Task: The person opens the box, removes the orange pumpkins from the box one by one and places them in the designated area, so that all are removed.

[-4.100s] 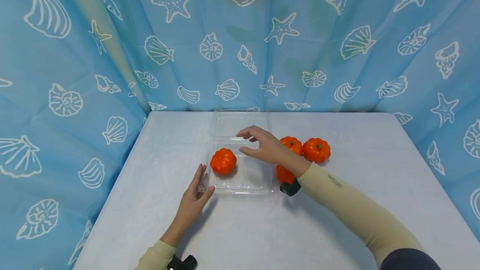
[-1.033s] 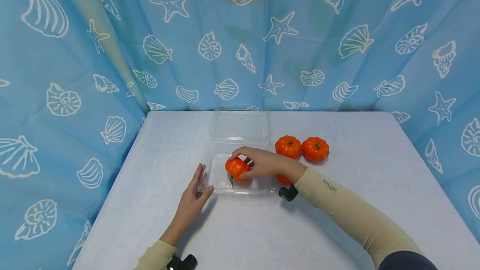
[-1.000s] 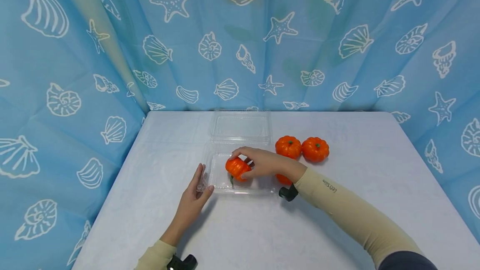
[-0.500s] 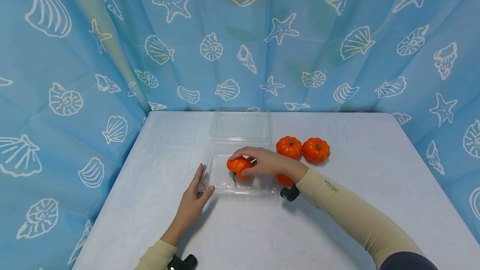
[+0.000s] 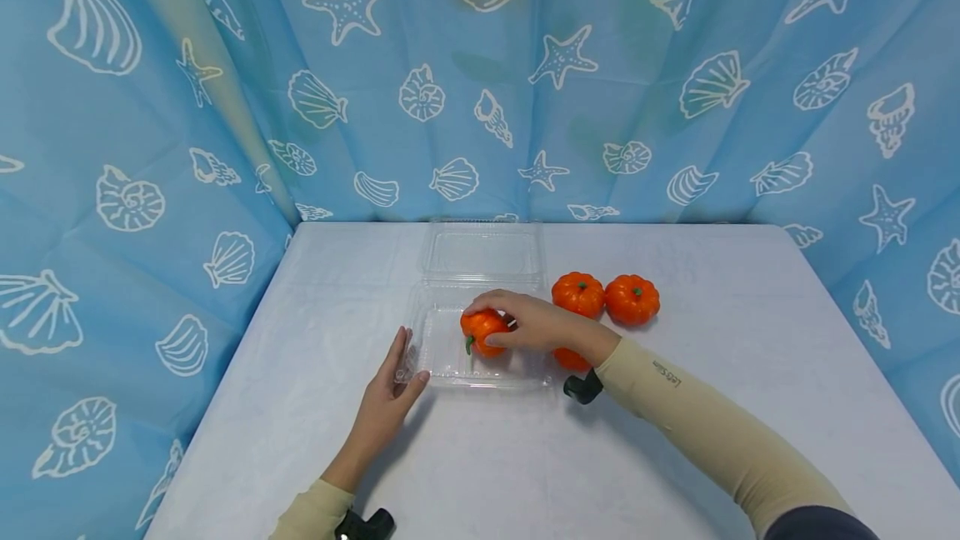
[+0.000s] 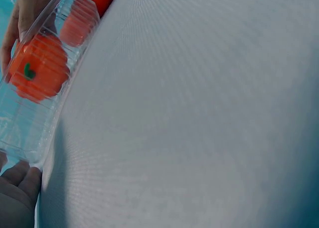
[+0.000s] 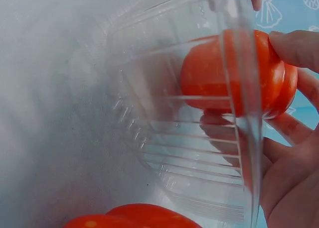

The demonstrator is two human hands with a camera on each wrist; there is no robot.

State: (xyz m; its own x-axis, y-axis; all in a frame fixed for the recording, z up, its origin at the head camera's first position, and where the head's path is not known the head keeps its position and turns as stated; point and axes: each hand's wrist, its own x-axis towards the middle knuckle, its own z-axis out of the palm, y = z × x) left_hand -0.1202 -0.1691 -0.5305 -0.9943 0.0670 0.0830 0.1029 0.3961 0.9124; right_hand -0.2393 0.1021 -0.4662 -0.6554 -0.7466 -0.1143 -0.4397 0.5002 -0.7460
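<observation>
My right hand (image 5: 517,319) holds a small orange pumpkin (image 5: 483,333) inside the base of a clear plastic clamshell container (image 5: 442,369). Tipped on its side, the pumpkin points its green stem toward the front left. Fingers lie over its far side and the thumb is at its near side. In the right wrist view, the same pumpkin (image 7: 209,71) shows through the container's clear wall. My left hand (image 5: 386,407) rests against the container's left end, fingers straight along it and thumb at the front corner. The left wrist view has fingertips (image 6: 31,180) at the container's lower corner.
Right of the container stand more orange pumpkins: one upright (image 5: 577,294), another upright beside it (image 5: 633,300), and a third (image 5: 572,359) partly hidden by my right wrist. The container's lid (image 5: 483,252) lies folded back. A white cloth covers the table (image 5: 480,473); a blue shell-print curtain (image 5: 420,40) hangs behind.
My right hand was open over the container, with the pumpkin at its left; now it grips the pumpkin. Lately the pumpkin shifts slightly right and turns. My left hand keeps its place.
</observation>
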